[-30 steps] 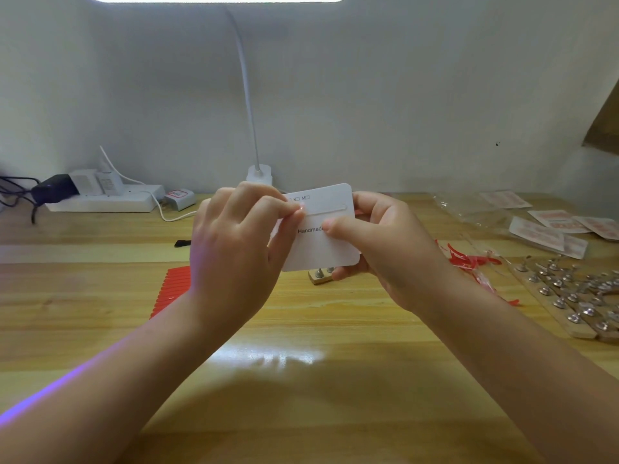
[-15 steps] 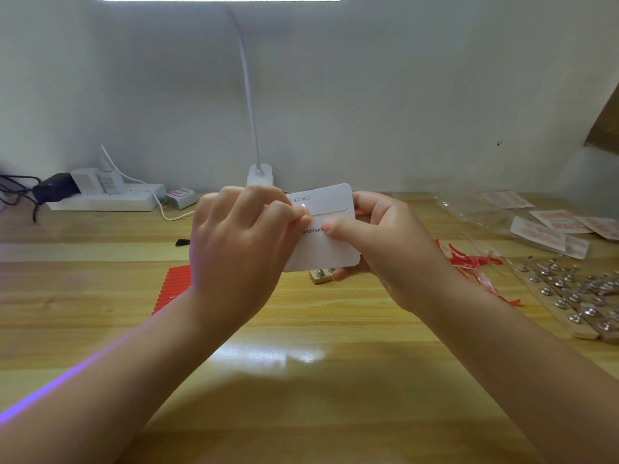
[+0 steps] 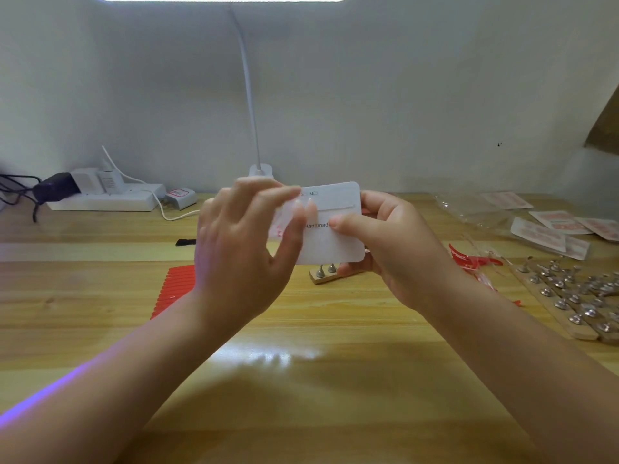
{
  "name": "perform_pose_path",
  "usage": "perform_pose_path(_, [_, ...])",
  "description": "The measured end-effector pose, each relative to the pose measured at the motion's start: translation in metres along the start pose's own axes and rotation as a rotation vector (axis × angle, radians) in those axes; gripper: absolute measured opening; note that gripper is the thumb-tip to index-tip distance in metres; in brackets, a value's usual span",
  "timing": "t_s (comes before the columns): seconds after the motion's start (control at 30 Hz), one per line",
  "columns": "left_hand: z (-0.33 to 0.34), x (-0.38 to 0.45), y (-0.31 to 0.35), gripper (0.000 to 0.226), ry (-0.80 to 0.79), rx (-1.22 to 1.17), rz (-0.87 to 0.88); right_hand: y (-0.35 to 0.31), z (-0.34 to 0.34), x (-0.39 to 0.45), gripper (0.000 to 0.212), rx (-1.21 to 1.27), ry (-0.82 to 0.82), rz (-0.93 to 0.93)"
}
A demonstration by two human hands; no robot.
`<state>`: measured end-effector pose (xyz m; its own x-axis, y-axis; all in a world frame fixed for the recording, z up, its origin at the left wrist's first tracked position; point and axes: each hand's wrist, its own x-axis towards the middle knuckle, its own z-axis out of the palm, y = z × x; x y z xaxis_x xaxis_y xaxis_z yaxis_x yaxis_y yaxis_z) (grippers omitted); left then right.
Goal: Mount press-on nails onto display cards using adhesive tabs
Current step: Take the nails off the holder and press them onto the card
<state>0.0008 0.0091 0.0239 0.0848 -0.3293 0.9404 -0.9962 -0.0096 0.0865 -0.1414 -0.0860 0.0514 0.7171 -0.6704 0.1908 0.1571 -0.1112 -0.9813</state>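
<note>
A white display card printed "Handmade" is held upright above the wooden table. My right hand grips its right side, thumb on the front and fingers behind. My left hand is at the card's left edge, fingers stretched toward the top corner and blurred by motion; whether it holds anything is unclear. Loose red press-on nails lie to the right. A red ribbed sheet lies to the left, partly behind my left wrist.
Wooden strips with metal studs lie at the right edge, and a short studded strip sits under the card. Printed packets and clear bags are at the back right. A power strip and lamp base stand along the wall.
My left hand's curled fingers have straightened and lifted at the card's left edge, and it is now blurred. The right hand and the card have stayed in place.
</note>
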Motion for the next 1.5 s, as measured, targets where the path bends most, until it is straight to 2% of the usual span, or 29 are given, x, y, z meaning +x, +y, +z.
perform_pose_path(0.1, [-0.002,0.003,0.004,0.033,-0.102,-0.260,-0.322,0.000,-0.001,0.001,0.019,0.024,0.002,0.009])
perform_pose_path(0.2, [-0.001,0.008,0.004,0.022,-0.197,-0.669,-0.703,0.000,-0.002,0.001,0.020,0.032,-0.003,0.022])
perform_pose_path(0.3, [-0.001,0.011,0.000,0.013,-0.254,-0.861,-0.866,-0.001,-0.003,0.001,0.021,-0.008,0.002,0.034])
perform_pose_path(0.4, [-0.001,0.011,0.000,0.011,-0.250,-0.925,-0.859,-0.001,-0.005,0.001,0.017,-0.048,0.011,0.021])
perform_pose_path(0.5, [-0.001,0.010,0.004,0.009,-0.239,-0.955,-0.781,-0.001,-0.004,0.000,0.038,-0.049,0.007,0.001])
perform_pose_path(0.57, [0.000,0.009,0.006,0.011,-0.231,-0.949,-0.734,0.001,-0.002,-0.001,0.042,-0.029,0.010,-0.014])
perform_pose_path(0.73, [-0.001,0.008,0.008,0.017,-0.217,-0.963,-0.645,0.010,0.002,0.000,0.027,0.069,0.070,-0.044])
perform_pose_path(0.9, [0.001,0.005,0.007,0.010,-0.230,-0.962,-0.682,0.013,0.000,0.001,0.038,0.067,0.049,-0.063])
perform_pose_path(1.03, [0.001,0.003,0.010,0.009,-0.245,-0.949,-0.707,0.014,0.001,0.000,0.020,0.066,0.071,-0.092])
perform_pose_path(1.2, [0.000,0.005,0.012,0.007,-0.227,-0.945,-0.737,0.012,0.004,-0.003,0.025,0.132,0.042,-0.058])
perform_pose_path(1.3, [-0.001,0.005,0.012,0.008,-0.227,-0.954,-0.747,0.008,0.004,-0.002,0.035,0.153,0.022,-0.027])
perform_pose_path(1.4, [-0.001,0.004,0.011,0.006,-0.241,-0.951,-0.733,0.011,0.004,-0.002,0.024,0.115,0.064,-0.064])
perform_pose_path(1.5, [-0.001,0.002,0.011,0.013,-0.258,-0.950,-0.710,0.015,0.005,-0.002,0.022,0.075,0.107,-0.073])
